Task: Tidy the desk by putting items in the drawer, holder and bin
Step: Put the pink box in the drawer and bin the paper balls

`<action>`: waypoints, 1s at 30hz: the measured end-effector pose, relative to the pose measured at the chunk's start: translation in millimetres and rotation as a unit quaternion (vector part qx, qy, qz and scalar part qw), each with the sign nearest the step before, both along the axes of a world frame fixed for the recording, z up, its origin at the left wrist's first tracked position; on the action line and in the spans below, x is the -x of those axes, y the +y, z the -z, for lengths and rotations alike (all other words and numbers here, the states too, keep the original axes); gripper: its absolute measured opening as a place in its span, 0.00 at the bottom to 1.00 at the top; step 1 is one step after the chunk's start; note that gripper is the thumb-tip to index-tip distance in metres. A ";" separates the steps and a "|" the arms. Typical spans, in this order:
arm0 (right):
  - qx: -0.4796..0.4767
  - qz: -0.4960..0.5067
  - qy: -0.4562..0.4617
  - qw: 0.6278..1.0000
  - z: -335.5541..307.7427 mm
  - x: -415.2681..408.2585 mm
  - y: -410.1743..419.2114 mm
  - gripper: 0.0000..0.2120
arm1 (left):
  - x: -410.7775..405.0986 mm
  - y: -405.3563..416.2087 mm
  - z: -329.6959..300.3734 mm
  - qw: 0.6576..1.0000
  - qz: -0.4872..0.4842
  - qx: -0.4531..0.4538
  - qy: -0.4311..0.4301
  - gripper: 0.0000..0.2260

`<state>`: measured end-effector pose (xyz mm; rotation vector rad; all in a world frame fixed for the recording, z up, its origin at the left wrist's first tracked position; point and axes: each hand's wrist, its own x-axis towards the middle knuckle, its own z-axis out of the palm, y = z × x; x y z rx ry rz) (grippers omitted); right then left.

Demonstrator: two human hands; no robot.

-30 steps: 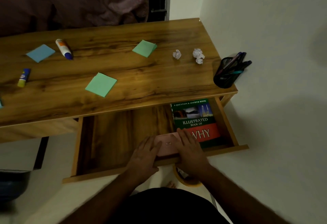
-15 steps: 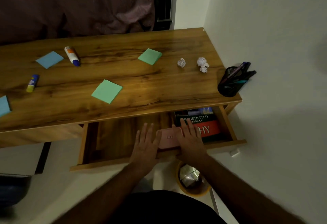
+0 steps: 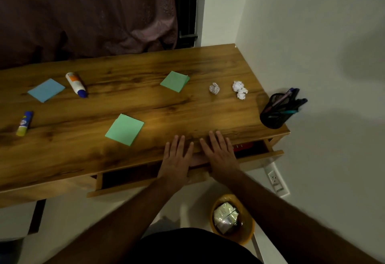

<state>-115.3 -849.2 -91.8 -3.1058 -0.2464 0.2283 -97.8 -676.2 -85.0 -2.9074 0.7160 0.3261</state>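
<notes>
head | drawer (image 3: 258, 155) now nearly closed | both hands flat on front

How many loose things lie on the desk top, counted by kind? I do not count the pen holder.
Green paper notes: 2
Blue paper notes: 1
Glue tubes: 2
Crumpled paper balls: 2
Total: 7

Dim, warm illumination with a soft glare patch at frame centre on the table (image 3: 187, 105); lower-frame forearms motion-blurred, wide-angle edges curved, right wall shadowed.
</notes>
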 end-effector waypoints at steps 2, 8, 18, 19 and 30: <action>0.011 0.001 -0.003 1.000 0.2 -11.5 3.2 0.50 | -16.2 0.5 -1.4 1.000 0.018 -0.002 0.000 0.51; 0.033 0.027 -0.007 0.999 4.7 -38.6 9.8 0.50 | -55.2 5.0 -5.5 0.999 0.051 0.003 0.011 0.51; 0.062 0.063 0.015 0.996 5.1 -51.5 21.8 0.42 | -72.9 -0.8 -4.2 0.998 0.060 -0.016 0.018 0.48; 0.062 0.065 0.017 0.996 4.6 -52.1 22.0 0.41 | -72.3 -2.0 -2.9 0.998 0.057 -0.017 0.013 0.47; 0.057 0.075 0.030 0.995 -1.1 -54.6 29.5 0.34 | -72.9 -4.9 2.4 0.998 0.056 -0.015 0.008 0.43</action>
